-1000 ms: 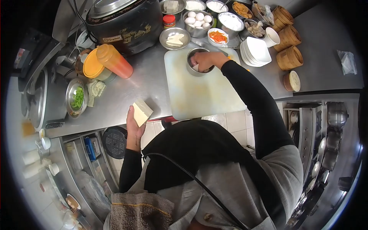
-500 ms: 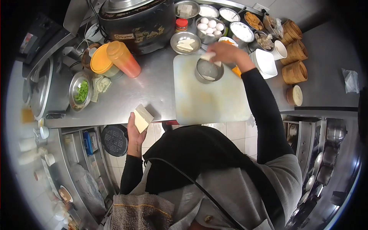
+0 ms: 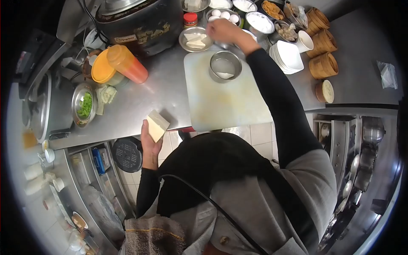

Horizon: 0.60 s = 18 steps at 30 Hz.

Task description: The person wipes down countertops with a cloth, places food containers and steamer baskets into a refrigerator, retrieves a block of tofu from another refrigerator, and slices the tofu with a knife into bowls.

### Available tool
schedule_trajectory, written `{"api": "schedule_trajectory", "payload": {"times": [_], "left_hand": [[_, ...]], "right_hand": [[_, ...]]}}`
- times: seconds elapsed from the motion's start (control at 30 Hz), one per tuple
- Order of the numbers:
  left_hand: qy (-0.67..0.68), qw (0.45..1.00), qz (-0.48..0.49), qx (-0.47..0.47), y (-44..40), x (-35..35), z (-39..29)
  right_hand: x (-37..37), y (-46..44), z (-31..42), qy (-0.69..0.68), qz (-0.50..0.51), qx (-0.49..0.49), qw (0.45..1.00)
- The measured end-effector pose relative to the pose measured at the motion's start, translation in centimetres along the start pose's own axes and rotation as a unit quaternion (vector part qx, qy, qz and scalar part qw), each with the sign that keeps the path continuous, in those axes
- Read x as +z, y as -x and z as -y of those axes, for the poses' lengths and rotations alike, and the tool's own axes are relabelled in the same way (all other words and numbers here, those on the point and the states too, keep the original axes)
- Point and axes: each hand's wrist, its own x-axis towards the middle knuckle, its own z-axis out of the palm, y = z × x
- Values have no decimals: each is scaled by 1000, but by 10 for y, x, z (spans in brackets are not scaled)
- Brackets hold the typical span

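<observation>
My left hand point(image 3: 151, 146) grips a pale rectangular block point(image 3: 157, 124) that looks like tofu, held over the counter's front edge. Stretched across the board, my right hand point(image 3: 225, 32) is at the steel bowl of eggs point(image 3: 229, 17), beside a shallow steel dish point(image 3: 183, 42) of pale cut pieces point(image 3: 196, 41). Its fingers are curled and slightly blurred; what they hold, if anything, is hidden. Below that hand, a round steel pot point(image 3: 225, 63) with a pale piece inside stands on the white cutting board point(image 3: 225, 104).
Left on the counter are an orange squeeze bottle point(image 3: 127, 63), a yellow-lidded tub point(image 3: 103, 68) and a bowl of chopped greens point(image 3: 85, 105). A large black cooker point(image 3: 140, 25) stands behind. White dishes point(image 3: 287, 57) and bamboo steamers point(image 3: 323, 65) line the right side.
My right hand has moved from above the pot, where it held a pale piece, up and left to the egg bowl. My left hand still holds the block. The view has shifted slightly.
</observation>
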Motion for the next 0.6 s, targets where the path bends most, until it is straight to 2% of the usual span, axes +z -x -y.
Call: {"api": "schedule_trajectory", "payload": {"times": [0.03, 0.1, 0.17, 0.23, 0.3, 0.37, 0.43, 0.47, 0.6], "left_hand": [[0, 1000, 0, -2, 3, -3, 1], [-10, 1000, 2, -5, 11, -8, -2], [-27, 999, -18, -15, 10, -7, -3], [-48, 998, -30, -23, 9, -6, -4], [-75, 996, -34, -21, 6, -6, -10], [-111, 992, -60, -29, 5, 6, -13], [-77, 997, -28, -18, -7, 8, -13], [-80, 996, -20, -18, -9, 8, -14], [-86, 996, -34, -8, -8, 16, -15]], "right_hand": [[-9, 24, 13, 12, 63, 51, 997], [12, 53, 5, 18, 181, -54, 982], [18, 80, 33, 96, 225, 23, 969], [63, 85, 7, 85, 257, 2, 963], [74, 89, 2, 48, 242, 12, 969], [82, 90, -5, 31, 178, -21, 983], [78, 95, 1, 25, 121, 22, 992], [72, 97, 7, 16, 139, 54, 989], [71, 98, 17, 63, 168, 63, 982]]}}
